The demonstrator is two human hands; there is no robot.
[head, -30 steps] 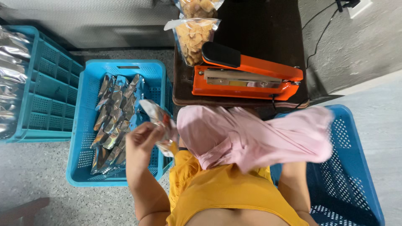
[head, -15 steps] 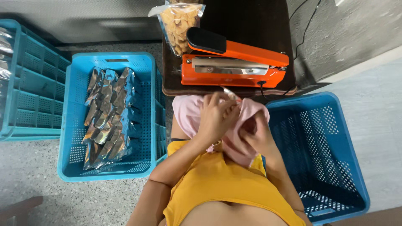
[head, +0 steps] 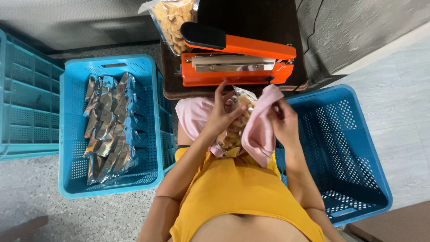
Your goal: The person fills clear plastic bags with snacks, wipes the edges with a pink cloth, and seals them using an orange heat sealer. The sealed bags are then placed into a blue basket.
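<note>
The left hand point(head: 222, 114) grips a small clear plastic pouch filled with golden fried snack pieces point(head: 236, 122), its fingers curled round the upper part of the pouch and its thumb on the near face. The right hand point(head: 283, 120) is closed on the edge of a pale pink cloth point(head: 260, 134) that lies over the person's lap, pinching the fabric just beside the pouch. The pouch stands tilted between the two hands, resting against the pink cloth, close in front of the dark brown wooden bench point(head: 251, 18).

On that bench sits an orange impulse heat sealer with a black handle pad point(head: 237, 60), its arm raised at a slant above the silver sealing bar. Behind the sealer, at the far left of the bench, lies a larger clear bag of the same golden snack point(head: 172, 18).

To the person's left, on the speckled floor, stands a bright blue perforated plastic crate point(head: 74, 179) holding a row of shiny silver foil pouches point(head: 109, 121) laid overlapping. Further left is a teal slatted crate point(head: 27, 103). To the right stands another blue perforated crate point(head: 354, 148).
</note>
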